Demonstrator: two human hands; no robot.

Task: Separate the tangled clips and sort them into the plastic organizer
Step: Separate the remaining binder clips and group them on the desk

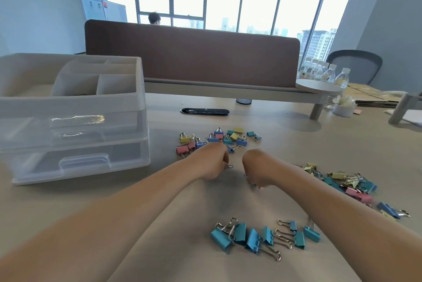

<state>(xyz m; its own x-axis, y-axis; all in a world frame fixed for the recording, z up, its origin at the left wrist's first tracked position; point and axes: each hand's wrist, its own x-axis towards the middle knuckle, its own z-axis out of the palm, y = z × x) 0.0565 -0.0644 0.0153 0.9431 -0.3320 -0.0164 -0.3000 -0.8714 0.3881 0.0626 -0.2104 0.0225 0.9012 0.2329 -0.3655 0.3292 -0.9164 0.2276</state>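
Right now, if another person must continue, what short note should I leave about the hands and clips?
Left hand grips a small clip, only its wire loop showing; right hand grips a second small clip.
Blue and teal metal binder clips lie grouped nearest the person. Far mixed pile of coloured clips lies beyond the hands; right mixed pile beside the right forearm.
Clear plastic drawer organizer stands left, drawers shut, no clips visible in its top compartments.
To do: untangle the piles, fill the organizer.
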